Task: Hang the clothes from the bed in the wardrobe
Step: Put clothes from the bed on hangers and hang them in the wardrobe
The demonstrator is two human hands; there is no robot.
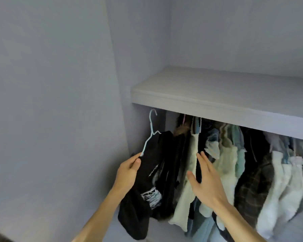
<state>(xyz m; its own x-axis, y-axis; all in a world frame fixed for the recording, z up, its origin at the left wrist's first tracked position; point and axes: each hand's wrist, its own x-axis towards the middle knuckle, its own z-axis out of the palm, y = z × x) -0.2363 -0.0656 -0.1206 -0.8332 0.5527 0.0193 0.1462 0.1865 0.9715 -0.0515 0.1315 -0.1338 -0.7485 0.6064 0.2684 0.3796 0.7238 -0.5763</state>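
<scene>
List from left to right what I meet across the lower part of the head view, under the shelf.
In order: left hand, gripping → black garment on its light blue hanger → right hand, fingers straight → dark plaid garment → white garment.

Both forearms are bare and extend forward and upward from the lower edge of the view. The left hand (129,169) is raised, with fingers and thumb curled round the edge of a black garment (164,154). The right hand (206,180) is held flat: fingers straight and together, thumb spread to the left.
</scene>
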